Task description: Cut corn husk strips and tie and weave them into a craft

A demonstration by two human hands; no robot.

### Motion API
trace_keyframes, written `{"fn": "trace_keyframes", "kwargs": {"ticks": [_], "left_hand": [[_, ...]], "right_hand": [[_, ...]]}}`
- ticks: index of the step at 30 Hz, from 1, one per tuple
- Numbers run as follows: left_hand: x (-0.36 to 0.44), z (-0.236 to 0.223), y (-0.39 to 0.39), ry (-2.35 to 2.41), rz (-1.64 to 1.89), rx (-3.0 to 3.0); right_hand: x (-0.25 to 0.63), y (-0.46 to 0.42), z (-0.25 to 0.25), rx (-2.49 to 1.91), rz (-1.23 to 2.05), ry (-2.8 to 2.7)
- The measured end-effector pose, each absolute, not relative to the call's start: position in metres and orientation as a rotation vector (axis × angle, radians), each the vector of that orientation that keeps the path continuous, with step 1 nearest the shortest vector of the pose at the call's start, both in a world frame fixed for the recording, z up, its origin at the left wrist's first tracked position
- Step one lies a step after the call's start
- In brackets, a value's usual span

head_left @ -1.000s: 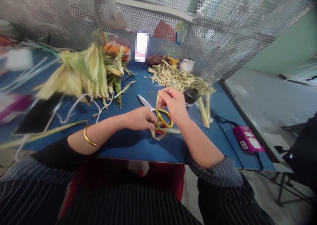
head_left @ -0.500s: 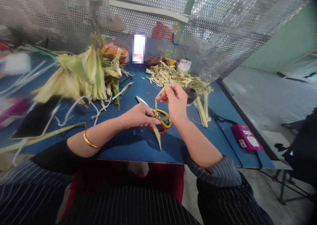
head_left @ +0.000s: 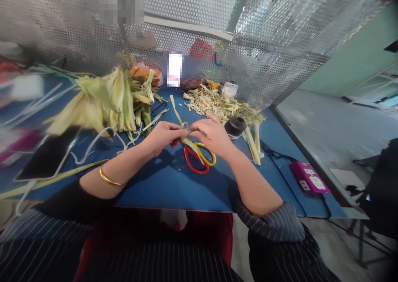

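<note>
A pale corn husk strip (head_left: pixel 175 110), looped or knotted near its middle, is pinched between both hands. My left hand (head_left: pixel 163 137) is closed on it with thumb and forefinger. Close against it, my right hand (head_left: pixel 213 136) holds the same strip by its fingertips, the other fingers slightly raised. One end of the husk points up and away, and another trails down across the scissors (head_left: pixel 199 171). These lie on the table under the hands, with red and yellow handles showing and the blades hidden. A black thread spool (head_left: pixel 235 126) stands just beyond my right wrist.
A heap of corn husks (head_left: pixel 120 95) lies at the back left, beside an orange pouch (head_left: pixel 144 71). Shredded husk bits (head_left: pixel 214 102) are piled at the back right. A black tablet-like device (head_left: pixel 46 153) and white cable lie left; a purple packet (head_left: pixel 307 176) sits right.
Both hands have moved up and closer together with the husk strip. Its loose end, which hung toward the table's front edge, now points away from me. More of the spool shows.
</note>
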State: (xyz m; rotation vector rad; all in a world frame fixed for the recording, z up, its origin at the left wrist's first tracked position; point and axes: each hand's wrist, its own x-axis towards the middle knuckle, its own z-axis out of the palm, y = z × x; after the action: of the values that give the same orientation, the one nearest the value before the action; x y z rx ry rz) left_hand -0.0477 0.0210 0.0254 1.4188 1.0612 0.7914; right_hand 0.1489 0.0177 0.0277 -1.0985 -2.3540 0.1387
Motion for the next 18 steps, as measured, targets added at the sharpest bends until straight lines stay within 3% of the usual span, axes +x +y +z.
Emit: {"fn": "trace_keyframes", "kwargs": {"ticks": [18], "left_hand": [[-0.0479, 0.0223, 0.0251, 0.995, 0.765, 1.372]], "right_hand": [[0.1498, 0.0206, 0.0179, -1.253, -0.433, -2.352]]}}
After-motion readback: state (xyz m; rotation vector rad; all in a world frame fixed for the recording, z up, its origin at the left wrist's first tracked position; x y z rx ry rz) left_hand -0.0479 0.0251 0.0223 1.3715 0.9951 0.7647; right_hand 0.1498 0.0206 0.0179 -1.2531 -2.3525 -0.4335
